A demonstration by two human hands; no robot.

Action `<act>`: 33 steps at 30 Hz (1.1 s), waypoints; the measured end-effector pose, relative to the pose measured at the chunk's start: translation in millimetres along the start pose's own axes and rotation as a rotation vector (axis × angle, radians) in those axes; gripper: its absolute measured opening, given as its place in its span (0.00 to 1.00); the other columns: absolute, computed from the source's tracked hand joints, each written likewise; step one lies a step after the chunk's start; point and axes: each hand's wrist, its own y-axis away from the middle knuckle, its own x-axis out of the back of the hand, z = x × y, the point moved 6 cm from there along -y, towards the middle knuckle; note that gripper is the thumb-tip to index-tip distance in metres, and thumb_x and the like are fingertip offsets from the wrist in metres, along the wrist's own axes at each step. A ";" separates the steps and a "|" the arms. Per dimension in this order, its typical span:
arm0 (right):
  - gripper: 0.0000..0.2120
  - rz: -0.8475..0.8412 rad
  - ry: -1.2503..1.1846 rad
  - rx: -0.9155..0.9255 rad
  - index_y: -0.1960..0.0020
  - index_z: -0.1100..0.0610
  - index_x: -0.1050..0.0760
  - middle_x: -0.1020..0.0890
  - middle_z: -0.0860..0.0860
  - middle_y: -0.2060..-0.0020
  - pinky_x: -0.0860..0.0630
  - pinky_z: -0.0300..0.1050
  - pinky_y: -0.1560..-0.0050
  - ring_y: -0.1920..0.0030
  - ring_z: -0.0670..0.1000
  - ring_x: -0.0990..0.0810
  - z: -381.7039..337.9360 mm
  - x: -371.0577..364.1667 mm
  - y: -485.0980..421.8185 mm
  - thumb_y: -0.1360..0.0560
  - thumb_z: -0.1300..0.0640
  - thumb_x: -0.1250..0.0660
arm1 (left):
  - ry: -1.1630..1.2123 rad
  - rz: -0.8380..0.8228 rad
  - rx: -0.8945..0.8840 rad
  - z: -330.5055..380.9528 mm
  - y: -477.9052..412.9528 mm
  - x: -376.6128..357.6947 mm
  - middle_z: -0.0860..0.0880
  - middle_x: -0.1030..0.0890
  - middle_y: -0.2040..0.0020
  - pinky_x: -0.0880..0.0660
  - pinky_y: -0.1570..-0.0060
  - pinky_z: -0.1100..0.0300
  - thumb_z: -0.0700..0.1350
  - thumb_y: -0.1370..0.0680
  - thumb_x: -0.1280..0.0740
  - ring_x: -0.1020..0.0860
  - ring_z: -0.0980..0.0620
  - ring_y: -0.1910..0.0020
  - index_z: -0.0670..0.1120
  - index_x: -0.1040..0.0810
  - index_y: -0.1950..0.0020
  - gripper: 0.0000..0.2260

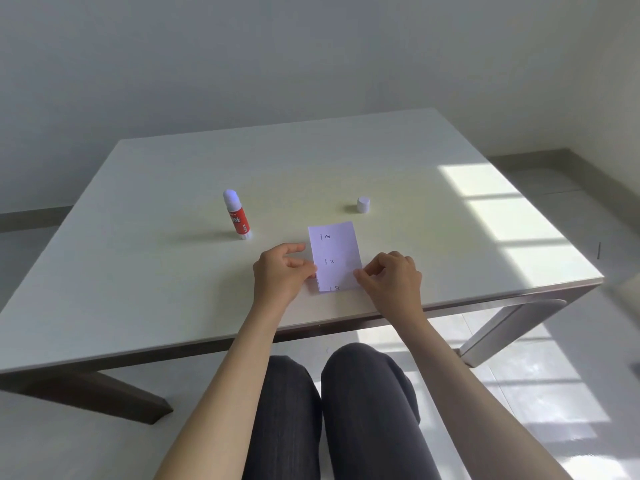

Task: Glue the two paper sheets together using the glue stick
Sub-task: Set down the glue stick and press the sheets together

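A small white paper sheet [334, 256] with small printed marks lies on the white table [173, 271] near its front edge. My left hand [282, 273] pinches the sheet's left edge. On the lower right edge my right hand [391, 277] pinches it too. Whether a second sheet lies under it I cannot tell. The red glue stick [236, 215] stands upright and uncapped, to the left and behind the paper. Its white cap [363, 204] sits apart, behind the paper to the right.
The table's front edge runs just below my hands, with my knees [329, 393] under it. A patch of sunlight [502, 216] falls on the table's right side. A plain wall stands behind the table.
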 end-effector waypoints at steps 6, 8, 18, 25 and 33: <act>0.07 0.023 0.038 0.011 0.64 0.58 0.24 0.21 0.53 0.59 0.40 0.44 0.55 0.56 0.53 0.33 1.3 -1.7 -1.2 0.30 0.56 0.31 | -0.043 0.012 -0.007 0.6 0.9 -1.2 0.47 0.14 0.60 0.27 0.57 0.61 0.40 0.32 0.27 0.17 0.50 0.57 0.46 0.19 0.46 0.15; 0.07 0.032 0.060 0.024 0.65 0.57 0.26 0.22 0.52 0.60 0.40 0.45 0.56 0.56 0.53 0.33 1.7 -2.9 -1.0 0.30 0.57 0.31 | -0.077 0.019 -0.025 1.8 1.0 -1.7 0.47 0.14 0.60 0.27 0.56 0.61 0.40 0.32 0.28 0.18 0.50 0.55 0.46 0.19 0.45 0.15; 0.20 0.011 0.269 0.178 0.35 0.48 0.28 0.26 0.50 0.40 0.39 0.46 0.52 0.44 0.57 0.30 -2.2 -8.0 1.0 0.27 0.55 0.34 | -0.322 0.056 -0.182 8.3 2.0 -12.9 0.49 0.21 0.59 0.31 0.58 0.63 0.36 0.31 0.30 0.24 0.50 0.61 0.43 0.21 0.43 0.17; 0.19 -0.033 0.574 0.375 0.30 0.48 0.33 0.30 0.39 0.30 0.48 0.60 0.31 0.28 0.59 0.38 -8.9 -24.0 12.2 0.20 0.57 0.48 | -0.854 -0.186 -0.521 12.0 -6.1 -15.5 0.52 0.43 0.22 0.41 0.30 0.49 0.49 0.22 0.36 0.44 0.46 0.24 0.53 0.39 0.25 0.26; 0.22 -0.191 0.545 0.485 0.26 0.48 0.40 0.37 0.40 0.26 0.66 0.70 0.30 0.23 0.59 0.49 -35.9 -58.7 7.4 0.19 0.56 0.51 | -0.947 -0.340 -0.439 -16.7 -28.6 25.9 0.58 0.46 0.22 0.57 0.26 0.44 0.60 0.22 0.42 0.55 0.47 0.22 0.54 0.44 0.23 0.29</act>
